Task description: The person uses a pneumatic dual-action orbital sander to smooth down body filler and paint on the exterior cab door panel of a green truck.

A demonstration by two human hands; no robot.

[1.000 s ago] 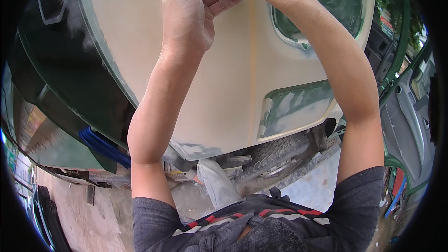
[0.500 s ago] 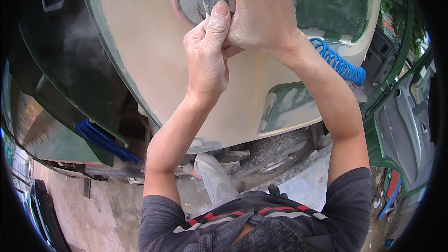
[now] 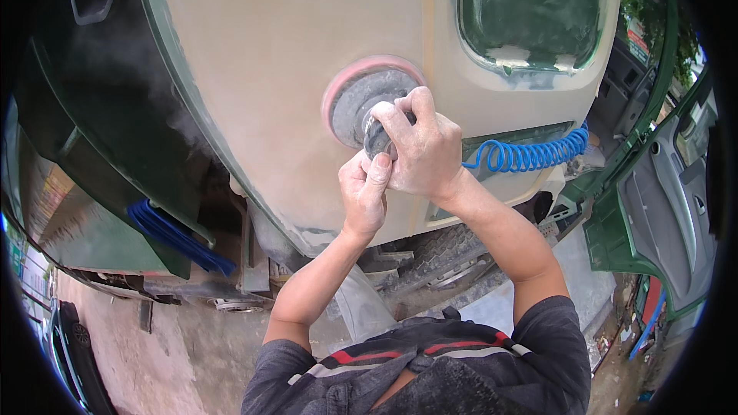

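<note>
Fingers of the right hand (image 3: 425, 146) curled over a pneumatic disc sander (image 3: 358, 104) against the cream vehicle panel (image 3: 261, 69), the left hand (image 3: 364, 196) clasped its near side, and keeping the pink-edged pad (image 3: 330, 100) flat seemed wisest.

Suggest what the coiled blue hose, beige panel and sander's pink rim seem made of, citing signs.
Coiled blue hose: probably plastic, smooth, slightly glossy; it forms even, springy-looking loops.
Beige panel: likely metal under matte filler or primer; green shows in the upper recess, but the base is hidden.
Pink rim: perhaps foam or rubber, matte; it lacks metallic shine.
</note>
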